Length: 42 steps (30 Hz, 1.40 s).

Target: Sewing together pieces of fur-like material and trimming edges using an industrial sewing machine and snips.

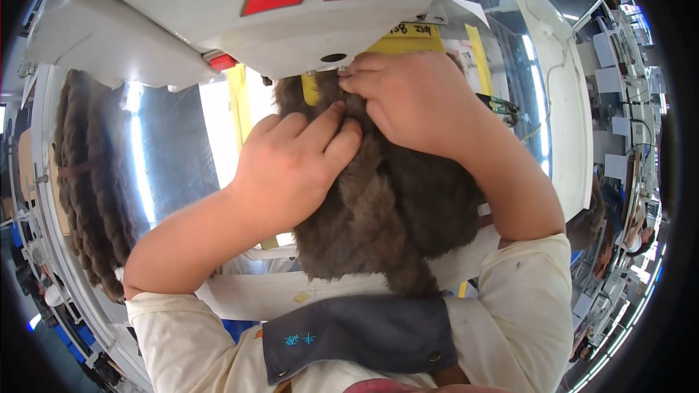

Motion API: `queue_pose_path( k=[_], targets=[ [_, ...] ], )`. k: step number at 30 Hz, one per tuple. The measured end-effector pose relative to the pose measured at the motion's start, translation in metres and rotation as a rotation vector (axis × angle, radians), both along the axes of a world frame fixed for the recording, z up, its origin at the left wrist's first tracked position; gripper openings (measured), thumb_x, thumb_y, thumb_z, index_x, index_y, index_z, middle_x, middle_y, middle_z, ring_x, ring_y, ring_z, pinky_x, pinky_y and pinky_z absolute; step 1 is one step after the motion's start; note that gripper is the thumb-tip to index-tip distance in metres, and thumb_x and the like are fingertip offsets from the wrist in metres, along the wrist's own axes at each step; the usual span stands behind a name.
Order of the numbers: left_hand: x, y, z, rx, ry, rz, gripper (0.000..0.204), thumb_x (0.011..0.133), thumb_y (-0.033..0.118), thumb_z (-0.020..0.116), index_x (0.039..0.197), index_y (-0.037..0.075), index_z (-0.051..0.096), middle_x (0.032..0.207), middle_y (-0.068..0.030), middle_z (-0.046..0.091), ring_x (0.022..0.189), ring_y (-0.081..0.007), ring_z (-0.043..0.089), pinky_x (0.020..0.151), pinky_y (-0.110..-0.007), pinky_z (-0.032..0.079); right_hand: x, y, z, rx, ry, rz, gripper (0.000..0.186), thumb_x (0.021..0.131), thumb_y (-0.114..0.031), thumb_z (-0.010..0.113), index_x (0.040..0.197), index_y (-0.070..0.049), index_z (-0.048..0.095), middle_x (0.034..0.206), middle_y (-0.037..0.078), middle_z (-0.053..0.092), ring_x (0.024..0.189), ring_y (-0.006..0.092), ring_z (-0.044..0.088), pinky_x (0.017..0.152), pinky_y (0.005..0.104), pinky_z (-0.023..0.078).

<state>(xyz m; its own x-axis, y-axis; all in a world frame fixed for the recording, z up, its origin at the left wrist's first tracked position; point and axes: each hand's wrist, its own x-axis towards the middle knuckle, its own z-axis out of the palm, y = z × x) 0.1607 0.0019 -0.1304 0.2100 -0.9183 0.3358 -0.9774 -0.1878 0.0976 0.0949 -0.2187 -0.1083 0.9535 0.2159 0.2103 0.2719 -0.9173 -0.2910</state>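
Note:
A brown fur piece (437, 200) lies under the white head of a sewing machine (182, 11) and hangs down toward my body in several overlapping parts. My left hand (295, 164) is closed on the fur, thumb and forefinger pressed together just in front of the needle area. Close to the machine, my right hand (419, 98) pinches the fur's upper edge beside the small metal fittings under the head. The needle tip and the seam are hidden by the machine head and my fingers.
A tied bundle of brown fur strips (87, 175) hangs at the left of the table. Yellow tape (239, 105) marks the shiny work surface. A dark-handled small tool (502, 107) lies right of my right hand. Other workstations and people are at the far right.

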Motion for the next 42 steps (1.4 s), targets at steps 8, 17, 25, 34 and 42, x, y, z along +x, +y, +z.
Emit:
queue_pose_path(
  k=[8,17,25,34,42],
  targets=[
    [-0.002,0.002,0.002,0.019,-0.005,0.007,0.037,0.077,0.011,0.064,0.114,0.01,0.067,0.127,-0.0086,0.071,0.076,-0.0193,0.062,0.067,-0.033,0.05,0.003,-0.003,-0.005,0.042,0.018,-0.027,0.026,0.085,-0.008,0.061,0.103,-0.009,0.08,0.112,0.005,0.077,0.095,0.0282,0.073,0.082,0.0399,0.059],
    [0.001,0.0,-0.009,-0.005,-0.066,0.05,0.025,0.077,0.012,0.066,0.102,0.007,0.065,0.13,-0.0135,0.071,0.069,-0.0194,0.065,0.059,-0.033,0.052,0.008,-0.004,-0.003,0.082,0.033,-0.057,0.027,0.086,-0.006,0.061,0.104,-0.008,0.08,0.112,0.006,0.077,0.1,0.0288,0.073,0.086,0.0406,0.058],
    [0.009,-0.007,-0.005,-0.004,0.019,0.054,0.025,0.08,0.008,0.065,0.105,0.006,0.065,0.127,-0.0147,0.071,0.076,-0.0233,0.07,0.063,-0.035,0.057,0.018,-0.011,-0.005,0.116,0.062,-0.079,0.027,0.087,-0.007,0.061,0.105,-0.008,0.08,0.115,0.008,0.077,0.107,0.0304,0.071,0.093,0.042,0.057],
    [0.015,-0.009,0.001,0.046,0.036,0.097,0.027,0.083,0.007,0.063,0.11,0.006,0.063,0.13,-0.0137,0.07,0.084,-0.0277,0.073,0.068,-0.038,0.059,0.033,-0.018,-0.004,0.165,0.097,-0.095,0.029,0.086,-0.007,0.058,0.105,-0.007,0.08,0.113,0.009,0.077,0.108,0.0315,0.07,0.097,0.0418,0.056],
    [0.018,0.001,0.008,0.11,0.075,0.105,0.032,0.082,0.005,0.066,0.114,0.005,0.062,0.132,-0.0133,0.069,0.089,-0.03,0.072,0.073,-0.04,0.059,0.034,-0.018,-0.008,0.194,0.108,-0.135,0.031,0.086,-0.01,0.056,0.106,-0.007,0.08,0.115,0.009,0.077,0.107,0.0332,0.07,0.097,0.0424,0.055]
  ],
)
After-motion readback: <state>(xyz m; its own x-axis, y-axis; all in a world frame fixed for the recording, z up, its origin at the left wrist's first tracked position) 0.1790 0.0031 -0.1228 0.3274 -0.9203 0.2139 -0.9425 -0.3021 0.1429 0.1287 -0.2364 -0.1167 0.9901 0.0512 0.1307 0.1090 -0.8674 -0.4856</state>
